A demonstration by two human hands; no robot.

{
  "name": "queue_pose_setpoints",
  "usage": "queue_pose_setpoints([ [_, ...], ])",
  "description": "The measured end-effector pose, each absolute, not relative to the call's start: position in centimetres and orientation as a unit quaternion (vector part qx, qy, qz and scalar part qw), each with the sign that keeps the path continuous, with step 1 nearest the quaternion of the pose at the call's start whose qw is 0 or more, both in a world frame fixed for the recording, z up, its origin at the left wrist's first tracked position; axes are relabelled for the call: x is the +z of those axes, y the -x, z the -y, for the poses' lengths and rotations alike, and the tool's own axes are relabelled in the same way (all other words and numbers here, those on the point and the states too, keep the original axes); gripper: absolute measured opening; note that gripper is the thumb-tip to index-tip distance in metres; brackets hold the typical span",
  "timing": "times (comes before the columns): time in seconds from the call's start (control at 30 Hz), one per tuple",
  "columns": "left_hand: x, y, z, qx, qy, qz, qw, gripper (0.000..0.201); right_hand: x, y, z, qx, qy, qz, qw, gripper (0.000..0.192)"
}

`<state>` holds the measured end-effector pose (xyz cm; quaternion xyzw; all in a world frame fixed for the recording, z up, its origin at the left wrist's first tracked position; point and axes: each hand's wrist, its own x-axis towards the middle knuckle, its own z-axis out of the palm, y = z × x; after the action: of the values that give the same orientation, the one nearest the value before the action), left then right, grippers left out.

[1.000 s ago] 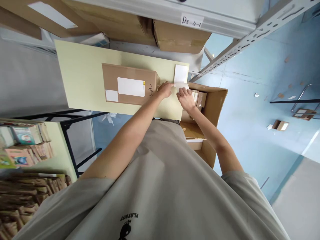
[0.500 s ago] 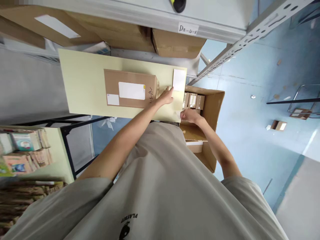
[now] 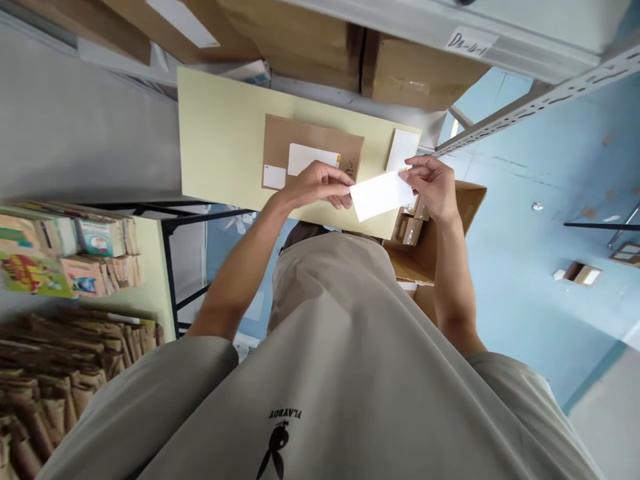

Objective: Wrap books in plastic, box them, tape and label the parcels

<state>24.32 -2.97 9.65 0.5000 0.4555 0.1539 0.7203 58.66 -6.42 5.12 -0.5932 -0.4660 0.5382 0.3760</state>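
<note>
Both hands up over the near edge of the pale table [image 3: 220,133], pinching one white label sheet [image 3: 383,195] between them: left hand [image 3: 320,187] clamped on its left end, right hand [image 3: 434,187] gripping the right end, sheet lifted clear of the tabletop, near the flat brown parcel [image 3: 313,157] with its own white labels. Another white sheet [image 3: 401,149] lying at the table's far right corner, open carton [image 3: 453,220] of small boxes just below the hands. Likely risks: thin sheet creasing or curling onto itself from uneven pull, or slipping from the fingertip hold and dropping into the carton.
</note>
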Motion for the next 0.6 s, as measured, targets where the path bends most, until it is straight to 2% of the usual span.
queue_pose_setpoints([
  [0.17,9.4,-20.7,3.2,0.209,-0.524,-0.462,0.685,0.034,5.7,-55.6,5.1,0.500,0.586,0.527,0.359,0.052],
  [0.27,9.3,-18.3,2.9,0.213,-0.536,-0.425,0.697,0.036,5.8,-53.1,4.5,0.462,0.597,0.555,0.350,0.054],
  [0.43,9.4,-14.1,2.2,0.224,-0.545,-0.404,0.699,0.035,7.8,-45.7,5.4,0.391,0.631,0.573,0.348,0.041],
  [0.6,9.6,-9.1,2.3,0.231,-0.560,-0.426,0.672,0.033,11.1,-35.2,8.0,0.500,0.588,0.540,0.335,0.044],
])
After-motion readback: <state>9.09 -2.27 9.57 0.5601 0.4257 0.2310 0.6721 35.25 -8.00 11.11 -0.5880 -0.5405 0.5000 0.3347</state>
